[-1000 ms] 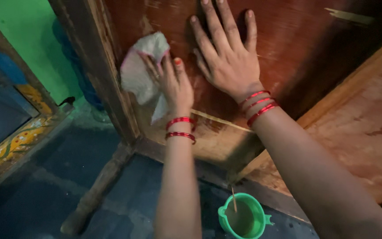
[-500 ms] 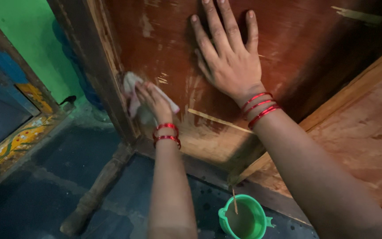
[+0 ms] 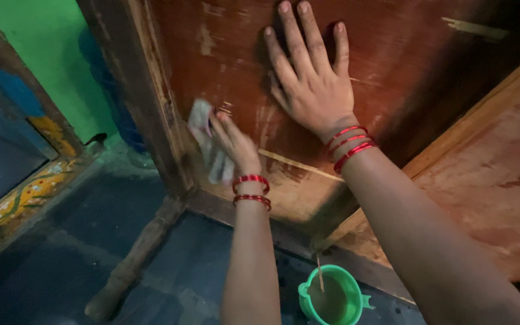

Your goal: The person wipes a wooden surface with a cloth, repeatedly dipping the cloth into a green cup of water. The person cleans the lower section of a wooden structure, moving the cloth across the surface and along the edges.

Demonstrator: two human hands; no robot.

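My left hand (image 3: 234, 146) grips a crumpled white cloth (image 3: 207, 143) and presses it against the lower left of a reddish-brown wooden panel (image 3: 404, 66). The cloth looks blurred from motion. My right hand (image 3: 311, 81) lies flat on the same panel, fingers spread, higher up and to the right. Both wrists wear red bangles. Pale smears and scuffs mark the wood around the cloth.
A dark wooden frame post (image 3: 142, 96) borders the panel on the left, with a turned wooden leg (image 3: 130, 265) below it. A green plastic mug (image 3: 332, 295) with a thin stick in it stands on the dark floor. A green wall (image 3: 43, 54) lies behind.
My left hand with the cloth swept down and left to the frame post, then back slightly right. My right hand stayed flat in place.
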